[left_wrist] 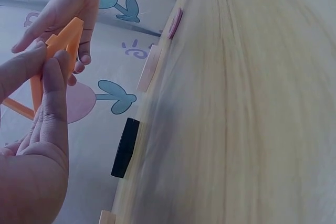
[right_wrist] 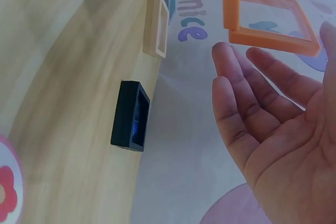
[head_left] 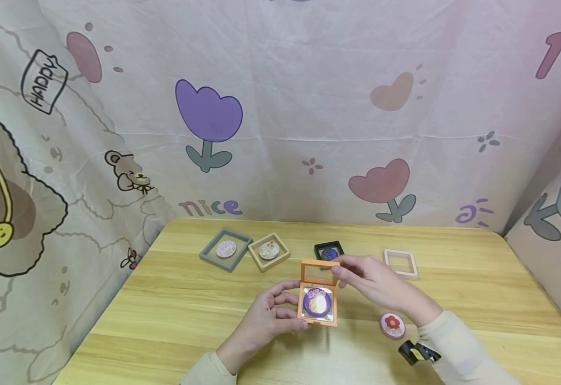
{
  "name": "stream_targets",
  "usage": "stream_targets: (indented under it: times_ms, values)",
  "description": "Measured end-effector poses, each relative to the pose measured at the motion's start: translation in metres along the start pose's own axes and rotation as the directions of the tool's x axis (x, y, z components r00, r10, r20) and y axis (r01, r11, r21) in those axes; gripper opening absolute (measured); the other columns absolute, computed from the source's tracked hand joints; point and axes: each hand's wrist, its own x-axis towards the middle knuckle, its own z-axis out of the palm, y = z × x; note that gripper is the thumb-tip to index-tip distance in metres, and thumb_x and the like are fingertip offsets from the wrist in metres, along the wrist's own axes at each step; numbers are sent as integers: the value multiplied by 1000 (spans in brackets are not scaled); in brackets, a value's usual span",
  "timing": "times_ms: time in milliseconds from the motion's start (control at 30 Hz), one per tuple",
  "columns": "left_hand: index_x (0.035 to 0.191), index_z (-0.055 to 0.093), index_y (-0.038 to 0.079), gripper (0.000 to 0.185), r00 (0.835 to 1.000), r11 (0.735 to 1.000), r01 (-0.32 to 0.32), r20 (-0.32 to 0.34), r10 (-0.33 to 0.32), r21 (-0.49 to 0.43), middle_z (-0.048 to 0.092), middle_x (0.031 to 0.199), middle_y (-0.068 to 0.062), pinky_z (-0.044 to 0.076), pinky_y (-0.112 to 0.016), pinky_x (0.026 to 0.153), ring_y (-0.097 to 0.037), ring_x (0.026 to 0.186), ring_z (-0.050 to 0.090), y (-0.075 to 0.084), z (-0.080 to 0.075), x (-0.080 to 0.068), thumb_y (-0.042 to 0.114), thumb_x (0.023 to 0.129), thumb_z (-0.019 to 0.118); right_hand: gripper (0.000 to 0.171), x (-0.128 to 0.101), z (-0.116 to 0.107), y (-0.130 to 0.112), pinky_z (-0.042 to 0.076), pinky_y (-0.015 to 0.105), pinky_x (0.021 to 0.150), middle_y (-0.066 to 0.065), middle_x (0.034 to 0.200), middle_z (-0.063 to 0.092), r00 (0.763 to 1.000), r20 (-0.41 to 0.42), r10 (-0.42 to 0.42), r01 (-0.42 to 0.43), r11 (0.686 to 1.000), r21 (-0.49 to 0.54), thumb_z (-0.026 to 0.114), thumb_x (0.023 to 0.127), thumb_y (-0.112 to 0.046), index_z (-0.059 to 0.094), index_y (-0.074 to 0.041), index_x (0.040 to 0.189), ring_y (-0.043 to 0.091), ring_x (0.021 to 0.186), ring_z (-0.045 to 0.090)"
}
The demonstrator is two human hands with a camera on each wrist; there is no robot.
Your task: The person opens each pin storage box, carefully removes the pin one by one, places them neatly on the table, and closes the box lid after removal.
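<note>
An orange square display case (head_left: 328, 323) with a clear window in its raised lid (head_left: 319, 262) is held up above the table. A round purple badge (head_left: 316, 303) lies inside its base. My left hand (head_left: 263, 316) grips the base from the left, thumb in front and fingers behind. At the lid's right edge is my right hand (head_left: 378, 280); its fingers are loosely extended below the lid (right_wrist: 275, 38) in the right wrist view, with the thumb near the corner. A round badge with a red flower (head_left: 393, 325) lies on the table below the right forearm.
On the wooden table (head_left: 164, 310) lie a grey frame (head_left: 208, 256) and a beige frame (head_left: 257, 261), each with a round badge. A black case (head_left: 316, 249) with a dark blue badge stands behind the orange one. At right is a pale pink frame (head_left: 407, 275). Printed cloth (head_left: 280, 107) hangs behind.
</note>
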Motion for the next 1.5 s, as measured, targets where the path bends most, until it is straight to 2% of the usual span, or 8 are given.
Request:
stream_targets:
  times_ms: [167,267,433,667,900,1067,1233,1500]
  values:
    - [157,41,-6,85,1000,1000,4,-6,-4,-7,75,111,0,67,-24,77,-11,88,79,-1,0,1,-4,85,85,32,-3,-5,-2,61,25,79,-2,98,78,1000,-7,8,-8,1000,11,56,113,-35,72,-13,130,3,88,69]
    - [157,41,-5,85,1000,1000,7,-15,-7,-7,75,111,0,67,-24,77,-11,88,79,-1,0,0,-4,85,85,32,-5,-8,-5,62,24,83,-5,105,78,1000,-27,-1,1,1000,6,59,111,-35,71,-14,133,2,93,69]
    - [158,41,-5,86,1000,1000,7,-27,-7,3,75,113,-1,66,-24,77,-12,89,78,0,0,-1,-2,84,87,30,-8,-13,-10,62,25,88,-12,108,76,996,-82,-28,26,1000,-16,64,109,-33,72,-16,132,2,99,69]
    - [157,41,-5,87,999,1000,12,-40,-11,13,75,113,-1,66,-24,77,-13,89,78,0,-1,-1,-2,84,87,24,-12,-17,-15,62,24,84,-15,103,73,982,-181,-50,37,997,-71,72,104,-32,74,-19,125,0,94,67]
    - [157,42,-4,86,998,1000,19,-53,-17,23,74,113,-1,66,-24,78,-13,89,78,1,0,0,-1,84,88,20,-15,-14,-21,59,24,75,-17,102,72,951,-235,-201,156,968,-197,81,97,-23,76,-26,116,-2,87,64]
    - [157,43,-3,86,997,999,29,-67,-27,31,73,113,-2,65,-23,76,-13,89,78,1,1,0,0,84,89,18,-15,-10,-28,57,21,65,-15,99,76,959,-184,-216,181,965,-191,84,95,-20,79,-20,112,-4,85,67]
    - [157,43,-2,87,997,999,30,-69,-27,32,73,115,-2,65,-23,75,-13,88,78,1,1,1,2,83,89,22,-15,-3,-34,60,21,66,-2,106,83,963,-94,-251,234,959,-162,83,95,-17,80,-12,116,7,91,76]
    - [157,42,-3,87,998,999,24,-64,-22,35,73,115,-2,65,-23,76,-13,89,78,1,1,1,3,84,89,27,-12,14,-41,64,23,78,-5,107,81,929,-43,-367,332,880,-340,87,89,-16,80,-13,116,8,92,75]
